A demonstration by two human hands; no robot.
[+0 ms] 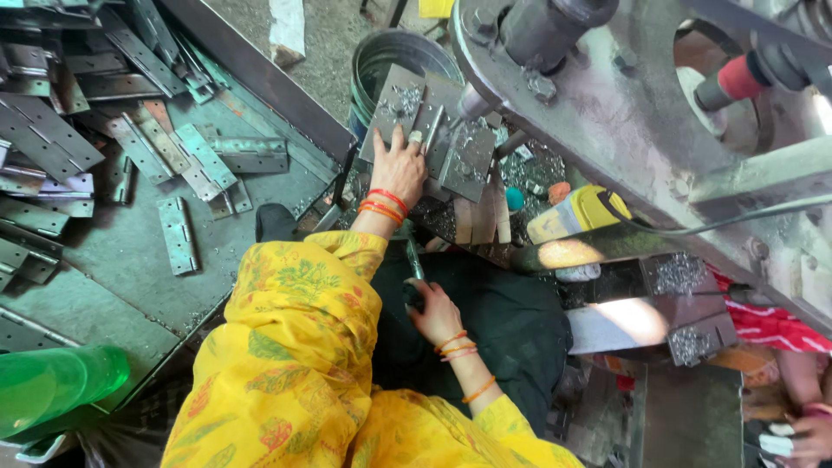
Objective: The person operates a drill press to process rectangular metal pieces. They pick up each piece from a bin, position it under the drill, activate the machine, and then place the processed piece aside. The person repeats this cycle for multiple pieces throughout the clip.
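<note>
My left hand (399, 166) lies flat, fingers spread, on a large grey steel hinge (459, 152). The hinge rests open under the spindle (475, 102) of a heavy drilling machine (624, 113), and metal shavings are scattered over its leaves. Lower down, my right hand (436, 314) is closed around the dark knob of a thin lever (412, 270) that rises toward the machine's table. Both arms wear yellow patterned sleeves and orange bangles.
A green bench (130, 251) at the left holds several loose hinges (178, 232) and a heap of larger ones (52, 130). A metal bucket (390, 52) stands behind the work. A green bottle (52, 390) lies bottom left. Another person's hand (806, 433) shows bottom right.
</note>
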